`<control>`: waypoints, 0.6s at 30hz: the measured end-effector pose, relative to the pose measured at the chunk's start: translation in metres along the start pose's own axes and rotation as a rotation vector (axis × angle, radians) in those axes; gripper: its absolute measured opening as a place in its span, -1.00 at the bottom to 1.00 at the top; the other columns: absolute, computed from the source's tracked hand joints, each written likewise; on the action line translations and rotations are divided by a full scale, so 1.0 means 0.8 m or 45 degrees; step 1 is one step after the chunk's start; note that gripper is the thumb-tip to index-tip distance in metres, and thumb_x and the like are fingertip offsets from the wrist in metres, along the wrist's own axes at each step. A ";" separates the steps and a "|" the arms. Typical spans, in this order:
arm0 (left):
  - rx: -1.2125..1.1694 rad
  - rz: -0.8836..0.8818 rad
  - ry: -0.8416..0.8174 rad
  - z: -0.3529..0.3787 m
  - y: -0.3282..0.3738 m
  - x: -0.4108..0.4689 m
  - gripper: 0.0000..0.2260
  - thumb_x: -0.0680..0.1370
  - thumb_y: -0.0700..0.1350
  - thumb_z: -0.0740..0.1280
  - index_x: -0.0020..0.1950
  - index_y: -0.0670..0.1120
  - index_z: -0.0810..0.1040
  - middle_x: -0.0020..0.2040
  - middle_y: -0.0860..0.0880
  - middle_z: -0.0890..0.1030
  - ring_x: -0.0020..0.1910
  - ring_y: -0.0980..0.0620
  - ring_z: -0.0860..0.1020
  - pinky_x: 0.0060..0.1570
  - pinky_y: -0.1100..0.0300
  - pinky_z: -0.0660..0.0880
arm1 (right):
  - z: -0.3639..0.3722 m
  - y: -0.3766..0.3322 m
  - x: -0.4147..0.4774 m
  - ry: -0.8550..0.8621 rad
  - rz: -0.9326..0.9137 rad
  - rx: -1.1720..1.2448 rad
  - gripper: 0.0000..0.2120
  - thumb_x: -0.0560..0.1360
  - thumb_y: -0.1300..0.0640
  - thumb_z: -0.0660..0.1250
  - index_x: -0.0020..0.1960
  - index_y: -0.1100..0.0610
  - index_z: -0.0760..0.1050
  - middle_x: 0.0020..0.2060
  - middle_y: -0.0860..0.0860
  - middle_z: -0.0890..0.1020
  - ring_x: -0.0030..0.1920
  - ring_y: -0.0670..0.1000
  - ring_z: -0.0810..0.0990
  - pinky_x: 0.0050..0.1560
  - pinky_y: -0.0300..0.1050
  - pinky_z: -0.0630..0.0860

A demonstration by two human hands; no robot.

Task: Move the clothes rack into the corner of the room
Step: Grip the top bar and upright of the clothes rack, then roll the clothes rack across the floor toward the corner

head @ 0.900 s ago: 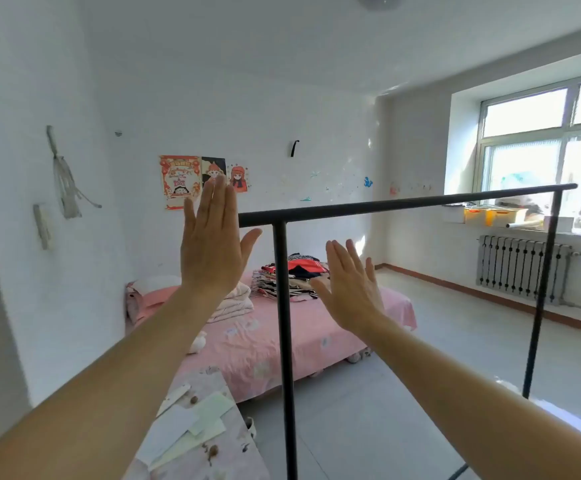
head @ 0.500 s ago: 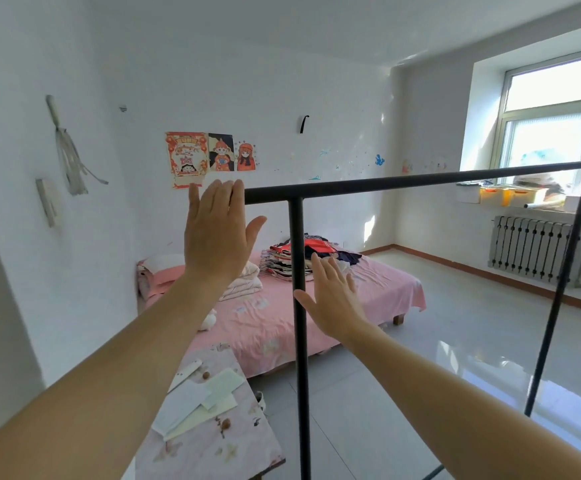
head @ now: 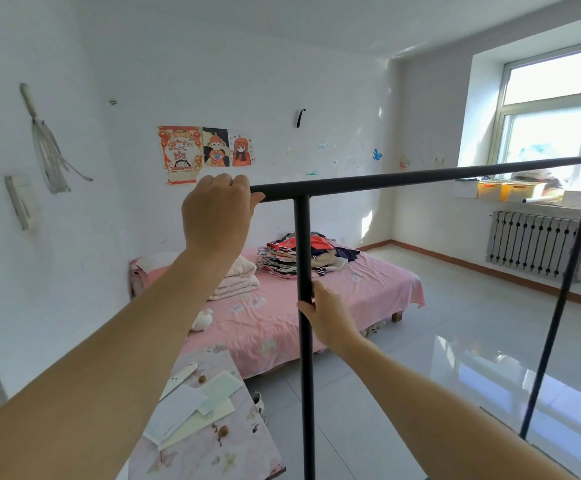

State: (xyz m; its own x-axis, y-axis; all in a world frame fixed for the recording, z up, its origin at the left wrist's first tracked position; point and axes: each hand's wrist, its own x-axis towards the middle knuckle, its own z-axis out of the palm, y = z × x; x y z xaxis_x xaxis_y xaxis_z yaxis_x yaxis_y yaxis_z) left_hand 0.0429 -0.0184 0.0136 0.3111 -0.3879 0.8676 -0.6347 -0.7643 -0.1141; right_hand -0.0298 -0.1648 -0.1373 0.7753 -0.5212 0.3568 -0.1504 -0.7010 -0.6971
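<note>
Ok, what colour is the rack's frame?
Matte black throughout on the metal-tube clothes rack, clearest in the head view.

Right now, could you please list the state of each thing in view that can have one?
clothes rack: upright on the floor, bare, no clothes hanging.
left hand: closed over the end of the rack's top bar.
right hand: fingers wrapped on the near upright post.
bed: made, pink sheet.
clothes pile: folded and stacked on the bed.
window: looks shut.

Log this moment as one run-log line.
stage: grasp | left hand: closed on clothes rack top-bar end | right hand: gripping near upright | rack: empty
</note>
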 end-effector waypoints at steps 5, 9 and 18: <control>0.046 0.017 -0.005 0.011 0.010 0.010 -0.59 0.57 0.12 0.14 -0.01 -0.22 0.53 -0.19 -0.16 0.61 -0.29 -0.06 0.39 -0.31 0.14 0.31 | -0.004 0.008 0.012 -0.025 0.007 -0.008 -0.72 0.57 0.15 0.25 0.25 0.22 0.39 0.07 0.17 0.63 0.03 0.15 0.64 0.04 0.04 0.61; 0.090 0.049 -0.023 0.019 0.023 0.021 -0.58 0.57 0.14 0.12 0.00 -0.21 0.53 -0.24 -0.15 0.59 -0.32 -0.08 0.39 -0.34 0.14 0.30 | -0.013 0.016 0.021 -0.013 0.036 -0.009 -0.72 0.57 0.17 0.25 0.25 0.25 0.39 0.06 0.21 0.63 0.03 0.20 0.63 0.06 0.14 0.59; 0.115 0.067 -0.002 0.052 0.074 0.044 -0.58 0.57 0.13 0.14 -0.03 -0.22 0.53 -0.25 -0.16 0.59 -0.35 -0.07 0.34 -0.38 0.17 0.27 | -0.043 0.053 0.044 0.034 0.092 -0.067 -0.72 0.58 0.14 0.24 0.23 0.24 0.39 0.06 0.20 0.63 0.04 0.20 0.61 0.07 0.14 0.57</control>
State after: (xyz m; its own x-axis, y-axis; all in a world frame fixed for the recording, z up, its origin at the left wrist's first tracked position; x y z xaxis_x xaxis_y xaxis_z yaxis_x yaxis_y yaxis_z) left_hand 0.0460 -0.0986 0.0170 0.2804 -0.4293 0.8585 -0.5839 -0.7862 -0.2024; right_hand -0.0297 -0.2298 -0.1329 0.7445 -0.5837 0.3239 -0.2380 -0.6854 -0.6881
